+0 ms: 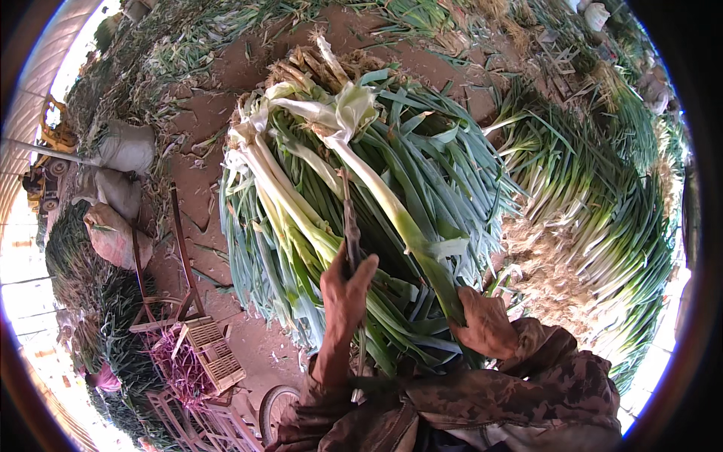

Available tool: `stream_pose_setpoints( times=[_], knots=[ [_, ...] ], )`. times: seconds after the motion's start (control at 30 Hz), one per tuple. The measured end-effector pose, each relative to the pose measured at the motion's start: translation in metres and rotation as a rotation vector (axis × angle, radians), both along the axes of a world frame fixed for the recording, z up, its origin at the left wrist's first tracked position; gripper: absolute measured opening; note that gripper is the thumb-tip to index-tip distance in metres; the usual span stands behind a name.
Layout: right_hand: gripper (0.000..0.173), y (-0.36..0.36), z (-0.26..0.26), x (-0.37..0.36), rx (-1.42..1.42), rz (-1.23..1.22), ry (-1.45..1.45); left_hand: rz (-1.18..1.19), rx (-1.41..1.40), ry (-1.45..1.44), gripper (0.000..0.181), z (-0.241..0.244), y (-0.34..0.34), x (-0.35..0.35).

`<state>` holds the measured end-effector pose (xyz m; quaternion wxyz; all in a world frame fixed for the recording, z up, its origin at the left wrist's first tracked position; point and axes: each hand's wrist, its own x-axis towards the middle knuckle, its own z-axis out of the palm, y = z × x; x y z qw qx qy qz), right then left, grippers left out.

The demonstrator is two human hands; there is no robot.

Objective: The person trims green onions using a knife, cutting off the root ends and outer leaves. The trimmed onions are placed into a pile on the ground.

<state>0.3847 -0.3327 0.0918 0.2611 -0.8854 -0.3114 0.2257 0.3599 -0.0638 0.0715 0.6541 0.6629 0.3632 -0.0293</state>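
My left hand (345,294) grips a slim air blow gun (351,226) whose nozzle points away from me. A hose (361,344) runs down from it towards my body. My right hand (487,325) is closed around the green leaves of a long Welsh onion (390,195). Loose pale outer skin (353,110) flares at this onion's white root end. To the left, several whitish onion stalks (288,198) lie side by side. All of this is over a big heap of blue-green onion leaves (446,169), with brown roots (305,65) at its far edge.
A long row of onions (593,237) lies to the right. At left stand stuffed sacks (121,231), a wooden frame holding purple ties (181,361) and a woven basket (214,350). A wheel (279,409) is near my left sleeve. Leaf scraps litter the brown ground (197,135).
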Motion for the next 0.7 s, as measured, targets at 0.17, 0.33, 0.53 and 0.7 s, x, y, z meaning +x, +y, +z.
stream_pose_setpoints(
  times=[0.17,0.33,0.53,0.7],
  knots=[
    [0.058,-0.004,-0.014,-0.019,-0.07,-0.014,-0.035,-0.019,0.127,-0.017,0.056,-0.021,0.021,0.037],
    [0.061,-0.004,-0.012,-0.015,-0.079,-0.038,0.001,-0.133,0.328,0.001,0.051,-0.042,0.032,0.066],
    [0.052,-0.001,-0.012,-0.002,-0.048,-0.072,0.056,-0.225,0.458,0.14,0.051,-0.048,0.059,0.076],
    [0.038,-0.022,-0.007,0.019,0.186,-0.199,0.306,-0.056,0.261,0.006,0.053,-0.047,0.063,0.059]
  ],
)
